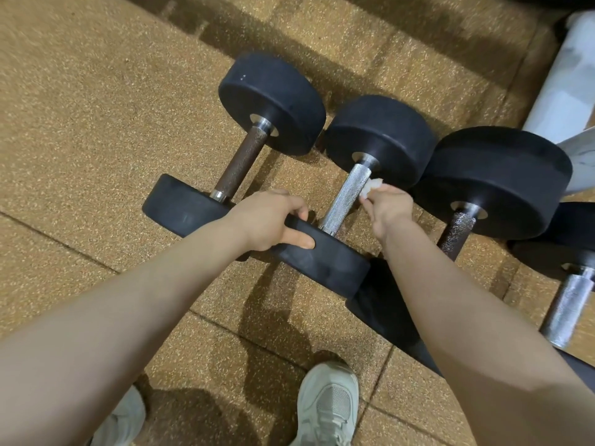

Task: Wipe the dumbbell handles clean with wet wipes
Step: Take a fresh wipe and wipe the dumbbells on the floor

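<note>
Speckled rubber floor (80, 123), dumbbells in a row. Left hand (267, 220) grips the near weight (322, 259) of the second dumbbell (presumably steadying it); right hand (388, 207) pinches a wet wipe (370, 187) against its silver handle (346, 196).

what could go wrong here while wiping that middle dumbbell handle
The left hand only grips the rim of the near weight, so the round dumbbell may roll. The wet wipe is a small wad in the right hand and might miss the underside of the silver handle.
</note>
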`<state>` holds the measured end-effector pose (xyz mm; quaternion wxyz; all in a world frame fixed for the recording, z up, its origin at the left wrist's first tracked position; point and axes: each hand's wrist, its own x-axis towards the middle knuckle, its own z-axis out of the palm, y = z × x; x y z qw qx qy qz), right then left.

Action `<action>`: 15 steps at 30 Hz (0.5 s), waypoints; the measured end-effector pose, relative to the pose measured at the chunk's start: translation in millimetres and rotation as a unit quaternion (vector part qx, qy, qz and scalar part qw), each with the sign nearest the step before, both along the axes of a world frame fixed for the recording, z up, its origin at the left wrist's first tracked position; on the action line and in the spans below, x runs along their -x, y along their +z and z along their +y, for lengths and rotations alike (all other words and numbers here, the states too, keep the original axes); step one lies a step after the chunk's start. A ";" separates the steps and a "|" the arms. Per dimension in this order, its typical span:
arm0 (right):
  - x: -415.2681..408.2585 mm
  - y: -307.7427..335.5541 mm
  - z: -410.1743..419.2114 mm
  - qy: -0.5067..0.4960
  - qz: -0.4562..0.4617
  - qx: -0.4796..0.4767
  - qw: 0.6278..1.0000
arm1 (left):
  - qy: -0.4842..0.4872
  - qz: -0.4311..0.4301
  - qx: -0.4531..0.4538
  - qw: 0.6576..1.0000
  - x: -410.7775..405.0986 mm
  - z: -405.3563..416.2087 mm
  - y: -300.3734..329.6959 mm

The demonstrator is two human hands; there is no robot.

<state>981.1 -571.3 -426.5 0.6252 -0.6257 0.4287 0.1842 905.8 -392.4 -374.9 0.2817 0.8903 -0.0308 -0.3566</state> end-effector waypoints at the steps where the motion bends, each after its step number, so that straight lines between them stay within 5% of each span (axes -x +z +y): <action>1: 6.0 -2.5 2.9 0.016 0.012 0.001 1.000 | -0.002 -0.001 -0.002 1.000 -0.3 -0.2 0.9; 6: 42.8 -4.3 -1.6 0.242 0.075 0.022 0.967 | -0.009 -0.001 -0.011 1.000 0.8 -1.4 2.7; 10: 26.4 1.3 -7.0 0.389 0.029 0.198 0.899 | -0.012 -0.002 -0.013 1.000 0.7 -0.8 3.1; 15: 0.7 23.3 -3.7 0.327 -0.184 0.356 0.856 | -0.006 -0.002 -0.024 1.000 4.5 -2.9 4.9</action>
